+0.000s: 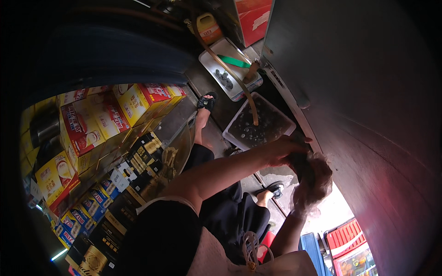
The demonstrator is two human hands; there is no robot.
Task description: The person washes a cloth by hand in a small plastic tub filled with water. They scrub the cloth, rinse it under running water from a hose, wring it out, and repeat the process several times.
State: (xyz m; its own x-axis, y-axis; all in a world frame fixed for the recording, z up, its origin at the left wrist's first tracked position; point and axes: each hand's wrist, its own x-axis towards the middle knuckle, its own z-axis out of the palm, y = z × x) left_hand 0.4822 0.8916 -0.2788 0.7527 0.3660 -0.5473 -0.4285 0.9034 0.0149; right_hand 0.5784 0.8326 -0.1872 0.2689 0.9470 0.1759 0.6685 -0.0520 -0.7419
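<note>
My left hand (285,150), bare, reaches across to the right, its fingers at a dark, shadowed item (301,162). On the item's other side is my right hand (312,179), in a loose clear plastic glove, closed around it. What the item is cannot be told. Beyond my hands, a hose (253,110) hangs into a tub of dark, bubbly water (241,129). Farther off stands a white rectangular basin (210,60) with dark clumps (224,79) and a green strip-like thing (234,61) in it.
Stacked beer cartons (103,120) fill the left side, with black cartons (114,224) nearer. A yellow jug (207,27) and a red box (253,20) stand at the top. A dark panel (362,103) rises close on the right. Red crates (347,238) are at lower right.
</note>
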